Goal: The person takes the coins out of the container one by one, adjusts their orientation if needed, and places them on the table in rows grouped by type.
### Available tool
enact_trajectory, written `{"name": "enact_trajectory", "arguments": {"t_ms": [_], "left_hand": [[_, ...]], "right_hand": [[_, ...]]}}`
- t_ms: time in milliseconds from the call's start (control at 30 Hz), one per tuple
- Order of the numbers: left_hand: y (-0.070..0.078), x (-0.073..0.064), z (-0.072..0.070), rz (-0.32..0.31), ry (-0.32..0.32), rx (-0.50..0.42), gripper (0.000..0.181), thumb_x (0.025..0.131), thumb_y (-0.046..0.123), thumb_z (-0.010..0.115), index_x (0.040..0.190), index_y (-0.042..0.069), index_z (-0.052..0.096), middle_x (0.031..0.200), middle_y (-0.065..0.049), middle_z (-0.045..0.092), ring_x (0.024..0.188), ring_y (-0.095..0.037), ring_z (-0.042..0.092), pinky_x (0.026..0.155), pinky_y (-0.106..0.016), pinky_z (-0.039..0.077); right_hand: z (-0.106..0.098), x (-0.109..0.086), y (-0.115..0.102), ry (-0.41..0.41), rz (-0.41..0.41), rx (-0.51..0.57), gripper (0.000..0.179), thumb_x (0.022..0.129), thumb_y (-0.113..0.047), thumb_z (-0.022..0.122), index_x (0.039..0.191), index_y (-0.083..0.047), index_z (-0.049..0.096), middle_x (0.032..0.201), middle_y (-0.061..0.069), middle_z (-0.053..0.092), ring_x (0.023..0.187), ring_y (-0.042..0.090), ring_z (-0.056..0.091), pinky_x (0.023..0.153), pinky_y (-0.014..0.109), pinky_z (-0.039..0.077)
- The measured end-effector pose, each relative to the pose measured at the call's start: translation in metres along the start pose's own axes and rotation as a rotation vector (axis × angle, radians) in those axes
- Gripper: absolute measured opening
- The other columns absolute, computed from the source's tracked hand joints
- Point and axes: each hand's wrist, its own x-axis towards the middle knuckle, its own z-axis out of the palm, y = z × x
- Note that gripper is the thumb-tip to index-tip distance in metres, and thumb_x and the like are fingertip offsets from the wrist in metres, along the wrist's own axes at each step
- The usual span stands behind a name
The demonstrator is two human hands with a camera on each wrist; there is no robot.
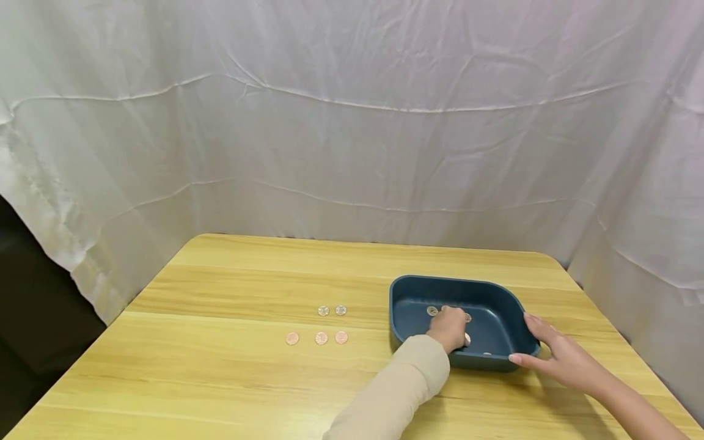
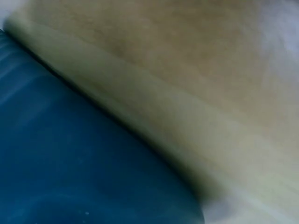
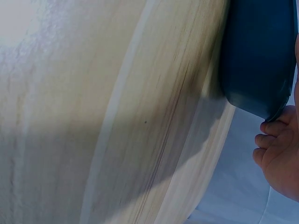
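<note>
On the wood-grain table (image 1: 192, 366), head view: the right hand (image 1: 566, 359) grips one corner of the blue tub (image 1: 495, 335), likely steadying it while the left hand (image 1: 448, 327) bends down inside among coins (image 1: 432, 311); whether its hidden fingertips pinch, I cannot tell. Copper coins (image 1: 321, 338) and silvery coins (image 1: 323, 311) lie in separate rows, apparently sorted. Left wrist: tub, blurred. Right wrist: fingers (image 3: 266, 141) curled at the tub

The left hand (image 1: 448, 327) hides its own fingertips, and the coins (image 1: 321, 338) bear markings too small to read.

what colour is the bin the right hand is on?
Dark blue, leaning teal; the bin shows best in the head view.
</note>
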Motion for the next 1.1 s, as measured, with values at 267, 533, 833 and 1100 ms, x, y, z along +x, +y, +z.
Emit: {"name": "enact_trajectory", "arguments": {"t_ms": [267,533,833,1100], "left_hand": [[-0.003,-0.003,-0.003,-0.029,-0.015,-0.071,0.01,0.082,0.02,0.071,0.073,0.017,0.07,0.081,0.007,0.069,0.053,-0.007,0.048,0.047,-0.02,0.035],[-0.013,-0.004,-0.007,0.027,-0.025,-0.175,0.043,0.091,0.015,0.059,0.049,0.012,0.047,0.045,0.002,0.039,0.045,-0.009,0.04,0.046,-0.017,0.033],[-0.024,-0.015,-0.023,0.089,-0.035,-0.412,0.051,0.092,0.009,0.055,0.043,0.01,0.041,0.042,0.004,0.045,0.036,-0.008,0.032,0.041,-0.018,0.025],[-0.039,-0.023,-0.039,0.126,-0.006,-0.586,0.023,0.088,0.012,0.063,0.067,0.006,0.071,0.061,0.0,0.066,0.049,-0.005,0.054,0.046,-0.016,0.04]], "right_hand": [[0.003,0.0,0.0,0.012,-0.018,0.007,0.088,0.082,-0.037,0.068,0.139,0.013,0.025,0.14,0.038,0.029,0.122,0.058,0.032,0.09,0.069,0.032],[0.003,0.0,0.0,0.006,-0.007,0.02,0.088,0.082,-0.037,0.068,0.141,0.012,0.023,0.141,0.037,0.027,0.123,0.059,0.03,0.09,0.069,0.031],[0.003,0.0,0.0,0.005,-0.014,0.021,0.088,0.083,-0.036,0.067,0.14,0.013,0.023,0.141,0.038,0.027,0.122,0.058,0.031,0.089,0.068,0.032],[0.001,-0.001,0.002,0.012,-0.013,0.017,0.088,0.082,-0.036,0.068,0.141,0.012,0.022,0.14,0.038,0.027,0.122,0.059,0.031,0.089,0.068,0.032]]}}
